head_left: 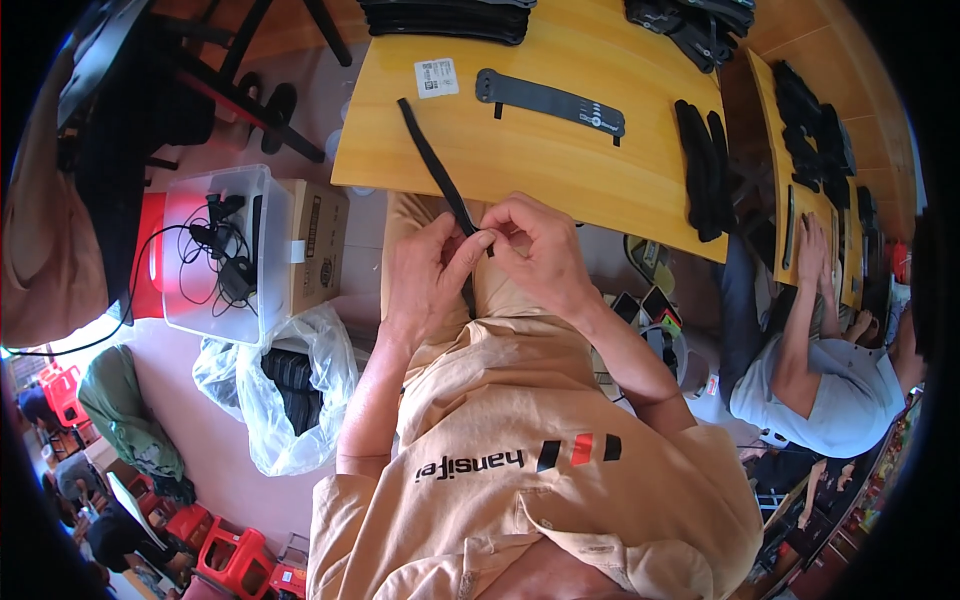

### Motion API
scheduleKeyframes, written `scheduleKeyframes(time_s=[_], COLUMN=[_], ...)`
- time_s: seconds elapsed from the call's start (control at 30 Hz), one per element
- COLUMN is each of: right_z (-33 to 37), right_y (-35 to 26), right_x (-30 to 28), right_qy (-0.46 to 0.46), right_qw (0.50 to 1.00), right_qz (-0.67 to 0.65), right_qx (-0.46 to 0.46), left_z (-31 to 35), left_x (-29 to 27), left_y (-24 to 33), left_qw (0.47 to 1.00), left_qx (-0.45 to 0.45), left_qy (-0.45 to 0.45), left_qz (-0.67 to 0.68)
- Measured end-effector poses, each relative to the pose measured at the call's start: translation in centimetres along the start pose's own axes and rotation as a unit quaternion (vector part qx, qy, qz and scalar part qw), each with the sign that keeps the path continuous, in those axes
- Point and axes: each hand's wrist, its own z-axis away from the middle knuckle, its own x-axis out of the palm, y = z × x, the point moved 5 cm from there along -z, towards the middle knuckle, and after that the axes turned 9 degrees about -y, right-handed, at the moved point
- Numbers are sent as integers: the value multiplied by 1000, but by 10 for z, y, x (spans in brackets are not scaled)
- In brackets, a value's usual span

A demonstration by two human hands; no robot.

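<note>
A narrow black strap [432, 162] runs from the yellow wooden table [560, 170] down to my lap. My left hand [425, 275] and my right hand [540, 250] both pinch its near end between thumb and fingers, just off the table's front edge. A wider black strap piece [550, 100] with a light mark lies flat further back on the table, beside a small white label card [436, 77].
Piles of black straps lie at the table's back [445, 18], back right [700, 25] and right [705, 165]. A clear plastic box [215, 250] with cables, a cardboard box [318, 240] and a plastic bag [285, 390] stand at my left. Another person [820, 370] sits at the right.
</note>
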Motion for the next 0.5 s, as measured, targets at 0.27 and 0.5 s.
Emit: scheduleKeyframes(time_s=[0.27,0.5], right_z=[-1,-4], right_y=[3,8], right_x=[2,9], right_qy=[-35,-93], right_qw=[999,995], right_qz=[-29,-26], right_qx=[26,37], left_z=[2,4], left_x=[6,-5], left_y=[-6,4], left_qw=[992,991], left_qx=[-49,24], left_qy=[-67,-55], left_qz=[92,-120])
